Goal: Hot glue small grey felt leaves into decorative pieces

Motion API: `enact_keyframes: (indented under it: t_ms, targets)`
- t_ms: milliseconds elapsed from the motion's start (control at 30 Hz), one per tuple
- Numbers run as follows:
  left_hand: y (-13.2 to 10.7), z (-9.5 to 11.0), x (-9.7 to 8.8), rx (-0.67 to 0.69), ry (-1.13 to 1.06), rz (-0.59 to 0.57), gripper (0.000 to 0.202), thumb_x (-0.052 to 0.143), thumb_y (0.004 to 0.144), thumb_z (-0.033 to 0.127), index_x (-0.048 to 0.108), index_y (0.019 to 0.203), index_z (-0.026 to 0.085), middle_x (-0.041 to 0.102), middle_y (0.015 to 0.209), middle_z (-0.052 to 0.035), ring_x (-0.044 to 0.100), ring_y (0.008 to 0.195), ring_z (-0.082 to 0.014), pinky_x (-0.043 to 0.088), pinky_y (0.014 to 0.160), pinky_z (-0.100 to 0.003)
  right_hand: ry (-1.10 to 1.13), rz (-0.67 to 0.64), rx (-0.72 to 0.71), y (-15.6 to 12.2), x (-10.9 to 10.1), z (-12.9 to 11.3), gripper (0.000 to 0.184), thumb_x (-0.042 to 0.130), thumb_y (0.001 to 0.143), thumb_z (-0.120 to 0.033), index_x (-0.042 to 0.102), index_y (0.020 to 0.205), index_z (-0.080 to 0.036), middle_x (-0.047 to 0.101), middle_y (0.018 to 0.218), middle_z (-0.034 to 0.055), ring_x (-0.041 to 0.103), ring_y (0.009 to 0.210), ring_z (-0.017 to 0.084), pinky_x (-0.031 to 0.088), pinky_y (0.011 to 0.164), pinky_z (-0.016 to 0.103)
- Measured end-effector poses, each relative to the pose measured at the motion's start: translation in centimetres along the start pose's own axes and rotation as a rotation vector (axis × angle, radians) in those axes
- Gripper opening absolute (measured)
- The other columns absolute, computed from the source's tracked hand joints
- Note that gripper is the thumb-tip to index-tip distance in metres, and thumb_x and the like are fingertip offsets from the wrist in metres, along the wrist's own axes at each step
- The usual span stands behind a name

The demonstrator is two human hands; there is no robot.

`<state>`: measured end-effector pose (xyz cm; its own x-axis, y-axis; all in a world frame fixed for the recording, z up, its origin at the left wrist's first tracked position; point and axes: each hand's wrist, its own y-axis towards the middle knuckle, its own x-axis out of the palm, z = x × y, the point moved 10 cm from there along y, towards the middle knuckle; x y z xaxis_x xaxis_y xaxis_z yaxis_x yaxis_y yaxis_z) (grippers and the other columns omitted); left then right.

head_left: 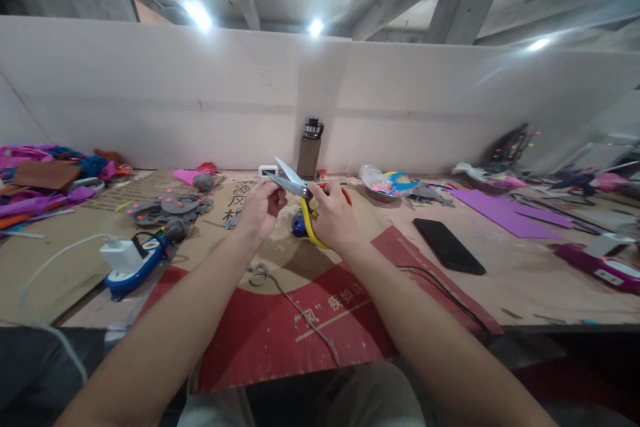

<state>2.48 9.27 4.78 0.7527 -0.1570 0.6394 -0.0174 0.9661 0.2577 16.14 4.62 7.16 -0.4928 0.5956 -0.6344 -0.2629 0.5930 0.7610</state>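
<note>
My right hand [334,217] is closed around the yellow and red handles of a pair of scissors [293,181], whose blades stand apart and point up and to the left. My left hand [263,205] is pinched shut just left of the blades, holding a small grey piece [271,177] between them. Both hands hover above a brown and red cardboard sheet [300,320] on the worktable. A thin grey cord [295,310] lies on the cardboard below my hands.
A black phone [449,245] lies right of my hands. A white charger on a blue power strip [131,261] sits at left, near grey felt discs [170,208]. A bottle [309,148] stands by the white wall. Purple sheets [505,208] and colourful scraps [40,177] fill the table's sides.
</note>
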Motion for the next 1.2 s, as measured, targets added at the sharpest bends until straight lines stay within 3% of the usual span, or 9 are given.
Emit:
enact_keyframes:
  t_ms: [267, 1200]
  targets:
    - [0.00, -0.01, 0.00, -0.002, 0.022, 0.002, 0.015, 0.068, 0.063, 0.008, 0.054, 0.063, 0.014, 0.053, 0.061, 0.0031, 0.045, 0.052, -0.0045, 0.032, 0.046, -0.017, -0.007, -0.032, 0.021, -0.10, 0.64, 0.48, 0.045, 0.053, 0.078, -0.018, 0.053, 0.124, -0.020, 0.049, 0.104, 0.0118, 0.052, 0.086, 0.021, 0.045, 0.074, 0.030]
    - [0.15, -0.47, -0.13, -0.038, -0.004, 0.002, 0.013, 0.067, 0.063, 0.008, 0.060, 0.071, 0.014, 0.055, 0.063, 0.0030, 0.047, 0.052, -0.0044, 0.034, 0.045, -0.017, -0.059, -0.056, 0.049, 0.10, 0.19, 0.35, 0.038, 0.053, 0.083, -0.025, 0.057, 0.120, -0.021, 0.052, 0.101, 0.0119, 0.053, 0.079, 0.020, 0.042, 0.069, 0.030]
